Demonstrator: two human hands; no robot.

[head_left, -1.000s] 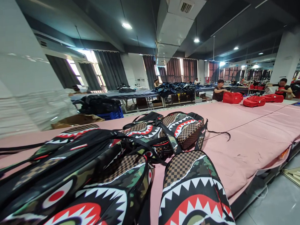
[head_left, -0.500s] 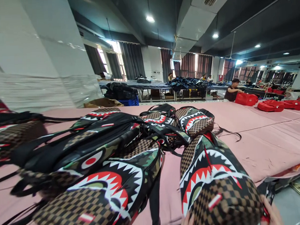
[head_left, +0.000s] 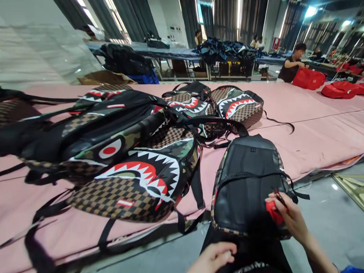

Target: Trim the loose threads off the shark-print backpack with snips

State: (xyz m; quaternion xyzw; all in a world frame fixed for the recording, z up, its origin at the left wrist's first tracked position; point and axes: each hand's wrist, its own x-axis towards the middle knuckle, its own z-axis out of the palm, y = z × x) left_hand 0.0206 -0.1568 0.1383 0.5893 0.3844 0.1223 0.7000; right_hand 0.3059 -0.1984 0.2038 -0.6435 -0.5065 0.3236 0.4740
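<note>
- Backpack [head_left: 246,186] lies back panel up at the near edge of the pink-covered table [head_left: 313,132], right of the patterned bags; its near end reaches past the edge toward the person, a placing that seems to keep panel and straps within easy reach of both hands.
- Right hand [head_left: 292,218] is over the near right corner of that bag, fingers clamped on a small red item [head_left: 273,213] with a dark part at its top; blur hides what it is, though the pinched grip looks suited to something small; whether the hand touches the panel cannot be told.
- Left hand [head_left: 214,258] hangs just off the bag's near end, fingers curled and thumb close to them; whether they meet, or hold anything, cannot be told.
- Strap [head_left: 252,175], black and slack, runs across the panel; a loose end trails off at right.
- Shark-mouth backpack [head_left: 112,198] lies printed face up to the left; more bags crowd beyond it, apparently bunched to leave working room at right.
- Co-worker [head_left: 288,69], at far right, leans over a red bag [head_left: 308,78].
</note>
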